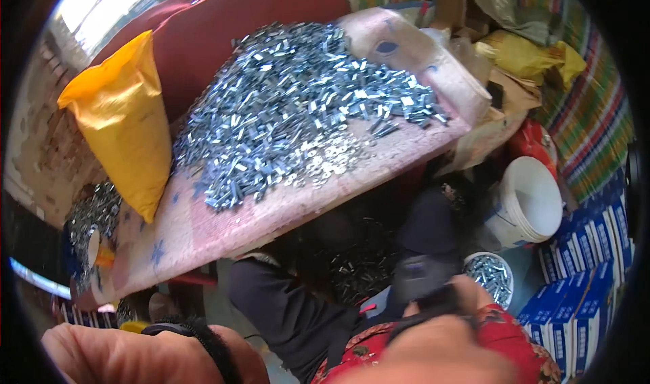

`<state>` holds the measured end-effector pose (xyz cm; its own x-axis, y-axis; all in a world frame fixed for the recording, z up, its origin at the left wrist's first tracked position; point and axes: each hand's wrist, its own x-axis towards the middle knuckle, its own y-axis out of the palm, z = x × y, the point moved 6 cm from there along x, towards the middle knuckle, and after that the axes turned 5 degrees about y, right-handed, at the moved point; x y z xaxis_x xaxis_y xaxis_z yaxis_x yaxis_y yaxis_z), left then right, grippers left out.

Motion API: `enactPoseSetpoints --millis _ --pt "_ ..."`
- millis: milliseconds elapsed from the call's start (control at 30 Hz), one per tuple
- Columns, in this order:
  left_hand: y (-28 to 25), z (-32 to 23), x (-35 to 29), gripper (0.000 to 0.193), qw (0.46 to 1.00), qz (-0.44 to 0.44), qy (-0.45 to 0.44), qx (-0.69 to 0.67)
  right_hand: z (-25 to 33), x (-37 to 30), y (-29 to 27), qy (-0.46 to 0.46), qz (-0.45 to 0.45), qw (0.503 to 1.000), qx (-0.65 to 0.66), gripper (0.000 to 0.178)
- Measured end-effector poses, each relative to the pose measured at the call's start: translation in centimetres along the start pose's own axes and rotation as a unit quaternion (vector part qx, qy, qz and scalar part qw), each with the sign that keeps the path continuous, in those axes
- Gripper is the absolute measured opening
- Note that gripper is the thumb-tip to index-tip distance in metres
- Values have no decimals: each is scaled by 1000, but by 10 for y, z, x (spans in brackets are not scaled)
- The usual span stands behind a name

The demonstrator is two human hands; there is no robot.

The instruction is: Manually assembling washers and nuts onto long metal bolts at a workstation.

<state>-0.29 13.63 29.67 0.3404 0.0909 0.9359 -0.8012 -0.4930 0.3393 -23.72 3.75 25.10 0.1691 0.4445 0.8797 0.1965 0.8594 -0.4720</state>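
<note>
At the lower left edge is my left hand, close to the camera, with a black strap around it; its fingers are out of sight. My right hand is blurred at the lower middle, in front of my red patterned clothing. A dark strapped device shows at it, and its fingers cannot be made out. Just beyond it stands a small white bucket of shiny metal pieces. A large heap of small metal pieces covers much of the pink cloth-covered table, with flat washers at its near edge.
An upright yellow sack stands at the table's left end. To the right are an empty white bucket and stacked blue-and-white boxes. A rolled pink cloth borders the heap. Loose metal pieces lie below the table.
</note>
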Motion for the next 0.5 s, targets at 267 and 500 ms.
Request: enactPoseSetpoints --millis 267,500 --pt "-11 -29 14 27 998 8 17 53 7 5 -24 -19 -37 999 0 39" --pt "-8 -55 13 26 997 -9 49 61 15 -4 -26 -21 -24 999 25 37"
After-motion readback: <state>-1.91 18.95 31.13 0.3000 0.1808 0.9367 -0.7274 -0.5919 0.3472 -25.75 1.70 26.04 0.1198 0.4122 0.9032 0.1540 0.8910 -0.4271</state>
